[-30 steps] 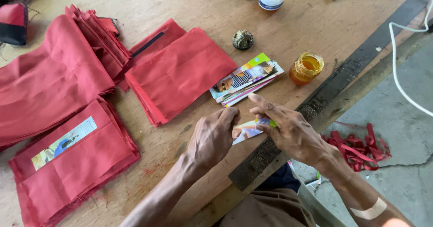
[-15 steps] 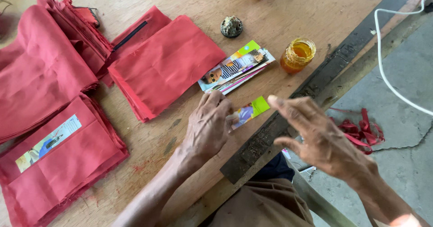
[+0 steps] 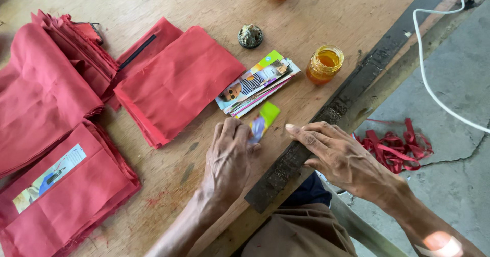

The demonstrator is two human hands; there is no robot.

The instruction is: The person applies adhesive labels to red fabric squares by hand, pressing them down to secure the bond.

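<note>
While the small printed label [image 3: 264,120] is pinned flat against the wooden table [image 3: 204,2] by the left hand [image 3: 228,157], the right hand [image 3: 341,157] is seen drawn back from it, fingers spread and empty over the dark metal strip [image 3: 326,121] at the table's edge. A second earlier the label was pinched between both hands; now it is gripped by neither and only pressed down under the left fingertips, which suggests it has just been laid in place. Just beyond, a stack of printed labels [image 3: 258,83] is fanned beside a pile of red cloth pieces [image 3: 176,83]. Farther off, a small jar of amber liquid [image 3: 324,64] is set near the strip.
</note>
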